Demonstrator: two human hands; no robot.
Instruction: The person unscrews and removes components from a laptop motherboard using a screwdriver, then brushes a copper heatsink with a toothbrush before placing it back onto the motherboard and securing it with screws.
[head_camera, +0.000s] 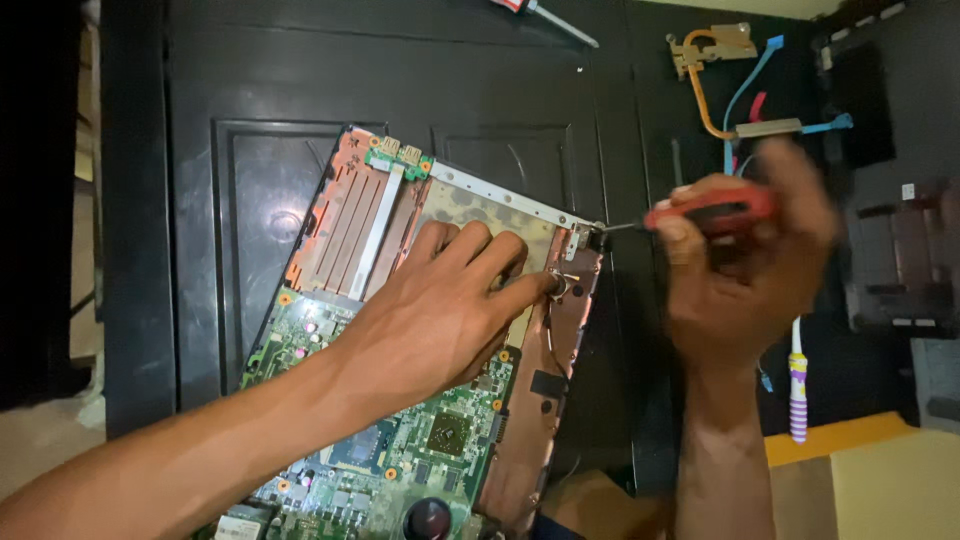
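An opened laptop base (340, 240) lies tilted on a dark panelled surface, its green motherboard (400, 450) exposed at the near end. My left hand (440, 310) rests flat on the board, fingers spread, index fingertip by a small metal part near the right edge. My right hand (745, 260), blurred, grips a red-handled screwdriver (710, 210); its thin shaft points left and its tip meets the metal hinge bracket (585, 235) at the base's far right corner.
Another screwdriver (550, 18) lies at the top edge. Loose parts with orange and blue cables (735, 90) sit at the upper right. A white and purple pen-like tool (797, 385) lies at the right, near a yellow surface (850, 440).
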